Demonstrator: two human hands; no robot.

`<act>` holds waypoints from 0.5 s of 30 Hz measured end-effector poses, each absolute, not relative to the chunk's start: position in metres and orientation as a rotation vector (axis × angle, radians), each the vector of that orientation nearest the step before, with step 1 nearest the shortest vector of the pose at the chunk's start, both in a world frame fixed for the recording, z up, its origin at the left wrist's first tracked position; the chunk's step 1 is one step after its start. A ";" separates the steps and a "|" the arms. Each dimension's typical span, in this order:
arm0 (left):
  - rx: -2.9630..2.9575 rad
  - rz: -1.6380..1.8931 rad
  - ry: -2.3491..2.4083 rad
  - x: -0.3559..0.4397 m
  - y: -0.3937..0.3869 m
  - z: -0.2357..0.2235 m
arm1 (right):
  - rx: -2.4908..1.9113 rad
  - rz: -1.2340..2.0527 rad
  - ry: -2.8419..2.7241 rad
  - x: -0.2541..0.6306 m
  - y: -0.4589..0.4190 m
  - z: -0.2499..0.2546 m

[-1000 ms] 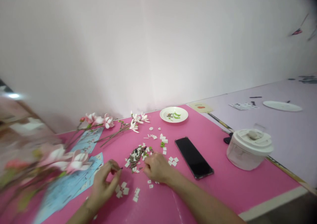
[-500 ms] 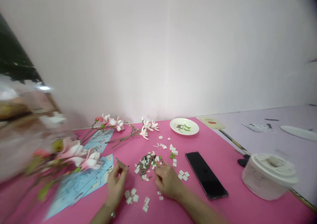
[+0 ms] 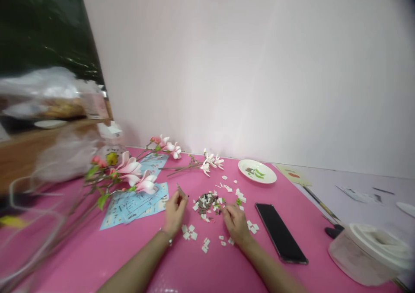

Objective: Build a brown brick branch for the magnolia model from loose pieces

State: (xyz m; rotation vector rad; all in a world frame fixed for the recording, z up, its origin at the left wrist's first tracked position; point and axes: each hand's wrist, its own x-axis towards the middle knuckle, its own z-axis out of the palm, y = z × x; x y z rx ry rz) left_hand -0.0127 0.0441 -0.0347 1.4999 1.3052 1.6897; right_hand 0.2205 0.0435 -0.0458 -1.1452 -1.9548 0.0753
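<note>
My left hand [image 3: 175, 213] is closed in a pinch on a small grey-brown brick piece [image 3: 180, 191], held up left of the pile. In front of both hands lies a loose pile of small grey-brown, white and green building pieces [image 3: 205, 202] on the pink table. At the pile's right edge is my right hand [image 3: 236, 224], its fingers bent and pressed together; what sits between the fingertips, if anything, is too small to make out. White square pieces [image 3: 189, 232] are grouped near my left wrist, with other white pieces [image 3: 252, 227] beside my right hand.
A black phone [image 3: 280, 232] lies to the right, near a white lidded tub [image 3: 369, 254]. A white plate [image 3: 266, 178] with green pieces stands at the back. Magnolia-like flower stems [image 3: 129, 174] lie over blue printed sheets [image 3: 136, 206] at left; white blossoms [image 3: 210, 161] lie behind the pile.
The view has swung to the left, so everything sits further right in the picture and more of the left side shows. Both hands stay beside the pile, the left still holding its piece.
</note>
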 end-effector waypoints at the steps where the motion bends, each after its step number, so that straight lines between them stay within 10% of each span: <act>1: 1.486 1.693 1.304 -0.013 0.044 -0.034 | -1.157 0.093 -1.932 0.221 0.043 -0.045; 15: 1.326 1.649 1.327 -0.014 0.041 -0.021 | -1.305 0.466 -1.694 0.221 0.050 -0.018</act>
